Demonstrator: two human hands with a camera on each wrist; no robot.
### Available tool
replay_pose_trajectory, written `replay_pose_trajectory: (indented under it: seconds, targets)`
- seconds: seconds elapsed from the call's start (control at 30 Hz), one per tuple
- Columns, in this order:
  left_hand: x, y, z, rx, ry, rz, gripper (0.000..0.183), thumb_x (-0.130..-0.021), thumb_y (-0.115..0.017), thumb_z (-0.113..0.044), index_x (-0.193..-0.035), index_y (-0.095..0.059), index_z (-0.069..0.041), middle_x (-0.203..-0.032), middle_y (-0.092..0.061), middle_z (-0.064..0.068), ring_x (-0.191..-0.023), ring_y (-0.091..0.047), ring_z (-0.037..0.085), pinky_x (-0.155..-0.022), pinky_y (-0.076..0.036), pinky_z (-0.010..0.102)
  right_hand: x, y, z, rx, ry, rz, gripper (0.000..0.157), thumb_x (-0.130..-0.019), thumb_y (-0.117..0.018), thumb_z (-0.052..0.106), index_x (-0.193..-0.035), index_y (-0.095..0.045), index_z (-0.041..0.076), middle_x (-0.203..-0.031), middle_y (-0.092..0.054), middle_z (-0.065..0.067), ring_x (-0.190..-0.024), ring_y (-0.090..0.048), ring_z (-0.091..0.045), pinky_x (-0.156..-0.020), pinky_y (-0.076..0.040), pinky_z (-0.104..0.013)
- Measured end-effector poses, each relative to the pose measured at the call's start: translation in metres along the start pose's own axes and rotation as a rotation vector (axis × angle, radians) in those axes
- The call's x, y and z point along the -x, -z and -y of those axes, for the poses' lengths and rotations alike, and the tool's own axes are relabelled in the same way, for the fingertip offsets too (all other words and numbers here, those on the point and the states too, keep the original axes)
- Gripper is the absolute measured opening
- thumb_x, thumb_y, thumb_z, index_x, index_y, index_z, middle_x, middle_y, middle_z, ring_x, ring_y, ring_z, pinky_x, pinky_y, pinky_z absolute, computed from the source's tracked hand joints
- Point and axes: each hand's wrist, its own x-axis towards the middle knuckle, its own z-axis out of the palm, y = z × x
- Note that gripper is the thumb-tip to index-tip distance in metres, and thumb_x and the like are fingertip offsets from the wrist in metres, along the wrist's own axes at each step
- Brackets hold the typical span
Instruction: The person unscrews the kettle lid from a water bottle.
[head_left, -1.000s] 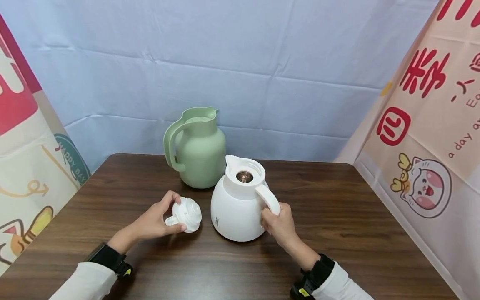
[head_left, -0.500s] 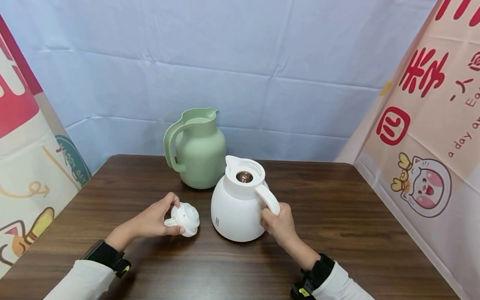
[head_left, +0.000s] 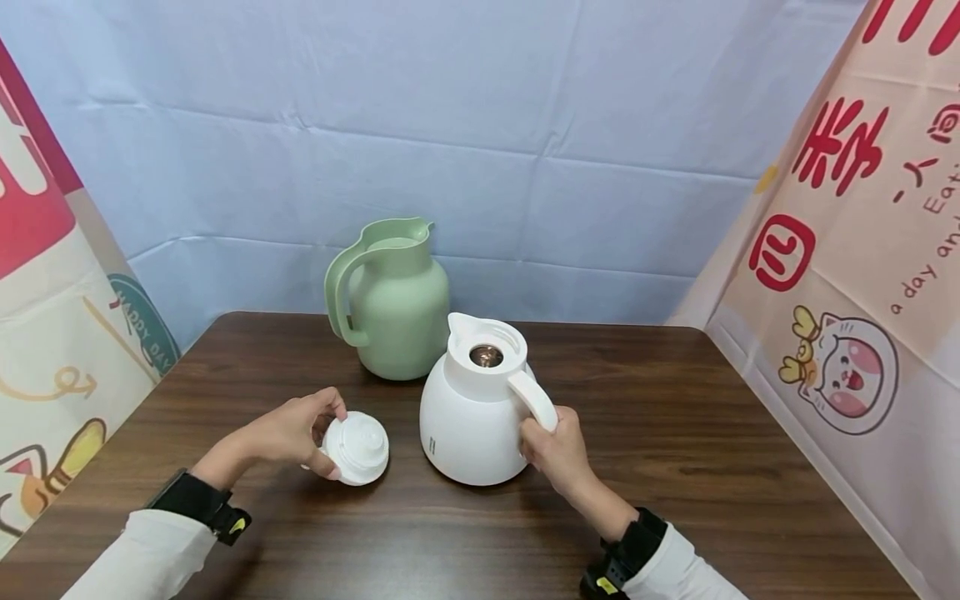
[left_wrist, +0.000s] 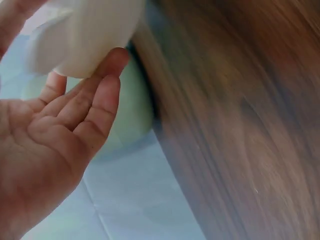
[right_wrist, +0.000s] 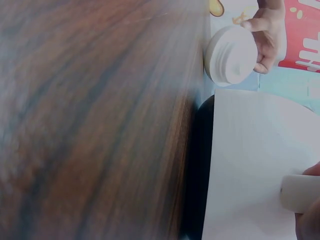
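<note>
Left of the jug, my left hand (head_left: 288,433) pinches a round white lid (head_left: 360,448) between thumb and fingers, close over the table. The lid is tilted with its stepped round face toward the head camera, and it blurs in the left wrist view. In the right wrist view, the lid (right_wrist: 232,56) shows side-on with the fingers behind it. A white thermos jug (head_left: 471,425) stands upright on the table, its mouth uncovered and a coppery inside showing. My right hand (head_left: 558,450) grips the lower end of the jug's handle (head_left: 535,398).
Behind the white jug stands a pale green jug (head_left: 401,321), its handle facing left. The dark wooden table (head_left: 660,450) ends at a light blue cloth backdrop (head_left: 480,150). Printed cloths hang at both sides, a red-lettered one (head_left: 847,250) on the right.
My left hand has moved left and slightly nearer with the lid, which has turned to show its round face more fully. The right hand and white jug stay in place.
</note>
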Motion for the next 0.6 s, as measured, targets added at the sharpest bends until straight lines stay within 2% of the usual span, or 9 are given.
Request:
replay_pose_trajectory:
  seconds: [0.1, 0.2, 0.3, 0.43, 0.6]
  targets:
    - [-0.002, -0.004, 0.004, -0.067, 0.04, -0.036, 0.072, -0.048, -0.087, -0.031, -0.101, -0.044, -0.008, -0.092, -0.06, 0.005, -0.077, -0.056, 0.016, -0.065, -0.049, 0.038, 0.0, 0.0, 0.0, -0.004, -0.003, -0.002, 0.022, -0.069, -0.04, -0.014, -0.047, -0.039, -0.014, -0.034, -0.038, 0.004, -0.03, -0.033, -0.009, -0.033, -0.029, -0.018]
    - [-0.005, -0.009, 0.008, -0.166, 0.075, -0.073, 0.088, -0.042, -0.088, -0.037, -0.112, -0.046, -0.005, -0.102, -0.059, 0.009, -0.088, -0.055, 0.02, -0.076, -0.047, 0.042, -0.002, 0.002, -0.009, -0.013, -0.01, -0.004, 0.022, -0.069, -0.041, -0.014, -0.047, -0.041, -0.01, -0.034, -0.038, 0.003, -0.029, -0.033, -0.01, -0.033, -0.029, -0.019]
    - [-0.009, -0.014, 0.01, -0.253, 0.086, -0.076, 0.1, -0.04, -0.088, -0.037, -0.122, -0.045, 0.001, -0.11, -0.058, 0.015, -0.097, -0.052, 0.025, -0.082, -0.045, 0.046, -0.004, 0.005, -0.02, -0.019, -0.008, -0.007, 0.023, -0.07, -0.042, -0.014, -0.047, -0.04, -0.011, -0.034, -0.038, 0.002, -0.029, -0.033, -0.012, -0.033, -0.03, -0.019]
    - [-0.014, -0.019, 0.012, -0.33, 0.079, -0.052, 0.094, -0.038, -0.088, -0.038, -0.115, -0.052, 0.001, -0.106, -0.058, 0.011, -0.094, -0.052, 0.022, -0.082, -0.045, 0.042, -0.005, 0.005, -0.026, -0.023, 0.014, -0.012, 0.022, -0.069, -0.042, -0.013, -0.048, -0.039, -0.013, -0.033, -0.037, 0.001, -0.028, -0.033, -0.014, -0.034, -0.03, -0.02]
    - [-0.015, -0.021, 0.012, -0.366, 0.048, -0.042, 0.086, -0.038, -0.087, -0.042, -0.107, -0.055, 0.0, -0.097, -0.057, 0.007, -0.089, -0.051, 0.02, -0.079, -0.046, 0.04, -0.005, 0.005, -0.027, -0.029, 0.03, -0.021, 0.022, -0.069, -0.043, -0.012, -0.048, -0.038, -0.014, -0.033, -0.037, 0.002, -0.028, -0.032, -0.013, -0.033, -0.029, -0.02]
